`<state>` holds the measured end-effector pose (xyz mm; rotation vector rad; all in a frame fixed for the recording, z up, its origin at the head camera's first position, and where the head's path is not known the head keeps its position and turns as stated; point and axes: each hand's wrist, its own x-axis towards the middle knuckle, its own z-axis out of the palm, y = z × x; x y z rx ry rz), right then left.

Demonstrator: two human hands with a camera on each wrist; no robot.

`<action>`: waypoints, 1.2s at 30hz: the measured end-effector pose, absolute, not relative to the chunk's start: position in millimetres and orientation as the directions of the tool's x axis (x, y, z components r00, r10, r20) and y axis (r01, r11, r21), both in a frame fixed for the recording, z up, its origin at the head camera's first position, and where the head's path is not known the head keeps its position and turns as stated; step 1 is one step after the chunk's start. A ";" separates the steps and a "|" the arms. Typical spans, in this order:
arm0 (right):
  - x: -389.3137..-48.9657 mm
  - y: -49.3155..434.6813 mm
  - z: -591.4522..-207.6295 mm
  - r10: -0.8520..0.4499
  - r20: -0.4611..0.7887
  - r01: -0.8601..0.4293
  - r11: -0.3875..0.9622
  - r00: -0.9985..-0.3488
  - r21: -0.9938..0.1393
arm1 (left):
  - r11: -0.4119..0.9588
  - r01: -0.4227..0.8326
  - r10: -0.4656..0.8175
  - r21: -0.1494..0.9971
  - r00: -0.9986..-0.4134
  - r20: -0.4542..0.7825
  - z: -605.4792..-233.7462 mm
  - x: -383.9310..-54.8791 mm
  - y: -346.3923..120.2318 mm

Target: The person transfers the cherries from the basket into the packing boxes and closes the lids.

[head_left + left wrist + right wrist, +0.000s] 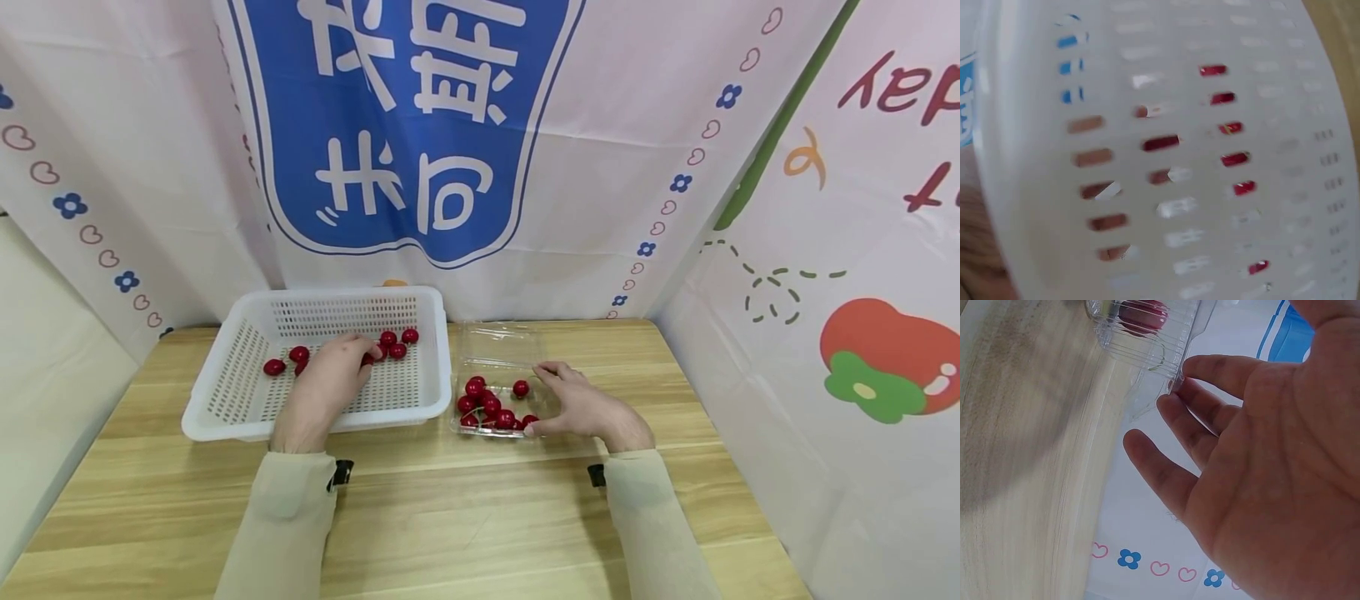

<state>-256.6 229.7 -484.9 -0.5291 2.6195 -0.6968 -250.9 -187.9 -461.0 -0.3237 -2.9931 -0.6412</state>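
Note:
My left hand (330, 379) reaches down into a white perforated basket (204, 414), thumb and fingers curled round a dark red cherry (367, 360). Several more cherries (398, 351) lie just beyond those fingertips. Through the basket wall the left wrist view shows that cherry (1161, 143) between bits of finger. My right hand (588, 408) is spread at the right side of a clear plastic box (551, 402), thumb near its front corner and fingers near its back corner. In the right wrist view the fingers look relaxed, with fingertips (1194, 365) at the box edge. Cherries (489, 405) fill part of the box.
The clear lid (501, 343) stands hinged back behind the box. Other cherries (274, 367) lie at the basket's left. A wooden table (465, 525) holds everything, with printed cloth (585, 192) hanging behind it and at the right side.

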 end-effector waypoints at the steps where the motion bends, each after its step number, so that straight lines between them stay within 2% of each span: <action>1: -256.6 229.6 -484.9 -0.444 -0.258 -0.257 0.806 -0.858 -0.533 | 0.889 0.227 0.197 0.397 -0.973 0.117 -459.2 -249.8 -186.3; 11: -256.2 229.8 -485.7 -0.444 -0.255 -0.260 0.807 -0.859 -0.530 | 0.869 0.348 0.269 0.351 -0.929 0.255 -442.4 -238.8 -164.0; 24: -256.8 229.5 -486.2 -0.446 -0.253 -0.263 0.807 -0.859 -0.529 | 0.850 0.436 0.346 0.297 -0.886 0.310 -434.3 -227.0 -124.5; 29: -257.0 230.1 -487.0 -0.446 -0.253 -0.260 0.804 -0.858 -0.535 | 0.839 0.469 0.384 0.275 -0.869 0.312 -436.0 -224.6 -108.7; 36: -257.6 230.6 -487.0 -0.447 -0.254 -0.259 0.802 -0.858 -0.538 | 0.840 0.468 0.404 0.275 -0.877 0.259 -435.0 -219.5 -87.5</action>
